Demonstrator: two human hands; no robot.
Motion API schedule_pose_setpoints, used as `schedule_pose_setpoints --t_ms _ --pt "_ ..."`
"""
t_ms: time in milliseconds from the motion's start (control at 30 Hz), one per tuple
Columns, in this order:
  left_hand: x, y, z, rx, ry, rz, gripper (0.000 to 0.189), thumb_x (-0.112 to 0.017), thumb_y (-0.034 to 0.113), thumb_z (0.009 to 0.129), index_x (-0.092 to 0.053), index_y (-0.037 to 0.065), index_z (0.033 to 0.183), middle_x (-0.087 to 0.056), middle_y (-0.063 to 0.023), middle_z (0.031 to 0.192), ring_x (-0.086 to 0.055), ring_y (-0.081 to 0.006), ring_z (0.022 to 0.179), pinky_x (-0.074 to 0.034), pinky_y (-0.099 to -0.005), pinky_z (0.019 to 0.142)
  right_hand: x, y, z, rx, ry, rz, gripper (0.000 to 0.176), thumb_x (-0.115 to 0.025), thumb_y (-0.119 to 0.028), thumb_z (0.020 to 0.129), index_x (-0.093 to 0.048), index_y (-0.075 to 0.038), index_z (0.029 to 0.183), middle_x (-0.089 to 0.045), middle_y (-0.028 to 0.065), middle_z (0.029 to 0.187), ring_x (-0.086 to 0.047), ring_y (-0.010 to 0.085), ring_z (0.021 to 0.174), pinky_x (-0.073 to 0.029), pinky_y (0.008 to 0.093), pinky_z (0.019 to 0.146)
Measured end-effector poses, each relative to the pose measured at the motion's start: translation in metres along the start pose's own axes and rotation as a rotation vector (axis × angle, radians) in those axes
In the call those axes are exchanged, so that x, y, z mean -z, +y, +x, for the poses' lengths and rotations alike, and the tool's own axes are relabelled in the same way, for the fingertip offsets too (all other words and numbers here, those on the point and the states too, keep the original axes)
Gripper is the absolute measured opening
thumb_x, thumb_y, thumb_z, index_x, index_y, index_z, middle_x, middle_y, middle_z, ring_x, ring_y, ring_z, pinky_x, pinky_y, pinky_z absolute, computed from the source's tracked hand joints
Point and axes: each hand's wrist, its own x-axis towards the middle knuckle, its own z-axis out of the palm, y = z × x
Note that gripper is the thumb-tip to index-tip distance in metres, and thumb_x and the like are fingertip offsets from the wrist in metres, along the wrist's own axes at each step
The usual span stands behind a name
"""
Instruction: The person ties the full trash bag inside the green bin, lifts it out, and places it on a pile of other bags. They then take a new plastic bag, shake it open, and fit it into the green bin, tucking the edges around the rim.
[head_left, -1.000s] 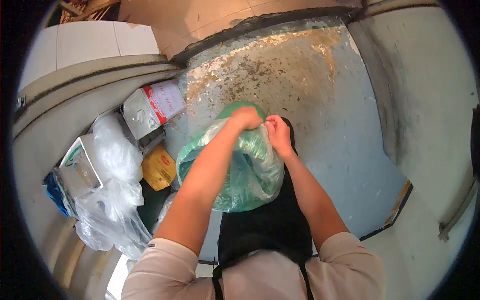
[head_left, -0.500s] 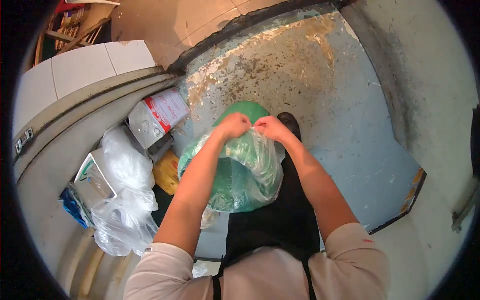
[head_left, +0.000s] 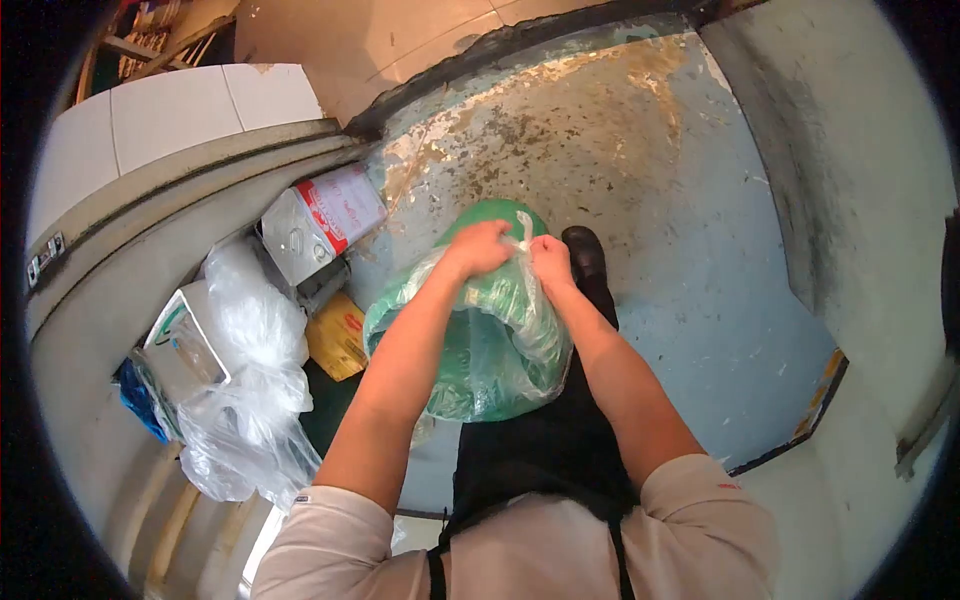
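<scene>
A green bin stands in front of my legs, lined with a clear plastic bag folded over its rim. At the far side of the rim, a twisted end of the bag sticks up between my hands. My left hand has its fingers bent at the plastic there, closed on the bag. My right hand pinches the bag just beside it, fingers pressed together. Through the opening, the inside of the bin shows green behind the plastic.
To the left lie a square tin with a red and white label, a yellow packet, stuffed clear plastic bags and a white box. A black shoe is right of the bin. Worn blue floor stretches right.
A twisted end of the bag now stands up between my hands. My right hand has turned and shifted slightly right; my left hand stays near the rim.
</scene>
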Motion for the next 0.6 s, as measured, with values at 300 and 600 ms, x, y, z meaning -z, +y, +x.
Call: schedule_pose_setpoints --t_ms 300,600 --pt "-0.021 0.010 0.036 0.014 -0.268 0.189 0.036 -0.056 0.037 0.081 -0.067 0.013 0.106 -0.064 -0.0143 0.110 -0.060 -0.0340 0.102 -0.047 -0.0432 0.086 0.003 0.030 0.004 0.100 0.028 0.185 0.017 -0.057 -0.015 0.088 -0.063 0.001 0.092 -0.064 0.0060 0.082 -0.057 0.0137 0.076 -0.046 0.0301 0.072" --pt "-0.031 0.022 0.035 -0.029 -0.242 0.201 0.033 -0.060 0.036 0.077 -0.068 0.009 0.094 -0.067 -0.0184 0.096 -0.063 -0.0352 0.089 -0.048 -0.0429 0.077 0.053 -0.003 0.026 -0.082 -0.538 0.043 0.013 -0.060 -0.014 0.085 -0.064 -0.001 0.083 -0.062 0.0005 0.078 -0.053 0.0100 0.070 -0.044 0.0270 0.066"
